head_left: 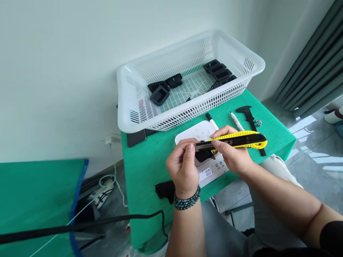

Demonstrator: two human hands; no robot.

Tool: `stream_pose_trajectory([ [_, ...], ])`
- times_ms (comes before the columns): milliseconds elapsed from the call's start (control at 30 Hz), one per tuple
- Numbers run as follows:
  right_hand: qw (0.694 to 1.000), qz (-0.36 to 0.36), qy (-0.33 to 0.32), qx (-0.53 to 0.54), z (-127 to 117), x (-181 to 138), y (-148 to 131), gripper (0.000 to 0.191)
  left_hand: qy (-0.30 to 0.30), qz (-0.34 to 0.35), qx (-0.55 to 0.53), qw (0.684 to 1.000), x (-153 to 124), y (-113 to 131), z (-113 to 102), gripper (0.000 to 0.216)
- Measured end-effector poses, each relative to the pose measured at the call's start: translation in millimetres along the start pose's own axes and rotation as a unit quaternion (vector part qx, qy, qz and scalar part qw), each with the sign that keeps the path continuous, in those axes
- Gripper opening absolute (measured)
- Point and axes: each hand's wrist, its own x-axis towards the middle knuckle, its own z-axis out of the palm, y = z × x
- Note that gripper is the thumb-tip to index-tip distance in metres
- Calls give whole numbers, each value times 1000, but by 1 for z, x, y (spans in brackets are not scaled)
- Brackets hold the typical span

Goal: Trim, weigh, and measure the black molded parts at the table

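Note:
My right hand (235,155) is closed around a yellow and black utility knife (238,139), which points left across the front of me. My left hand (183,164), with a beaded bracelet at the wrist, pinches a small black part (205,155) beside the knife's blade end. The fingers and the knife hide much of that part, so its full shape is unclear. Both hands are over a white digital scale (180,137), whose display reads 0.0. Dark specks lie on its pan.
A white slotted basket (187,110) holds several black frame-like parts (160,95). On the green-covered table (144,160) are a black-capped marker (213,122), a white pen (237,121), a black caliper (250,119), a phone (136,138) and a black item (164,191).

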Motion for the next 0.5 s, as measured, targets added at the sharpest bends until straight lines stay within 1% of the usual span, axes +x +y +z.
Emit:
stream_pose_trajectory([
  [67, 1000, 9, 13, 17, 2, 1, -1, 22, 17, -3, 17, 1000, 1, 0, -1, 28],
  [200, 994, 40, 57, 87, 5, 5, -7, 28, 84, -15, 17, 996, 7, -3, -7, 34],
  [300, 989, 51, 86, 109, 4, 9, -11, 28, 106, -9, 3, 994, 11, -6, -13, 30],
  [367, 989, 46, 94, 105, 2, 10, -11, 27, 98, 7, -2, 995, 12, -8, -15, 21],
  [400, 989, 41, 95, 101, 2, 10, -11, 26, 83, 10, -7, 996, 12, -7, -16, 18],
  [433, 990, 36, 94, 97, 2, 10, -11, 26, 62, 6, -15, 998, 11, -7, -16, 18],
  [500, 992, 24, 88, 89, 2, 9, -12, 26, 0, -23, -37, 999, 9, -4, -14, 28],
])
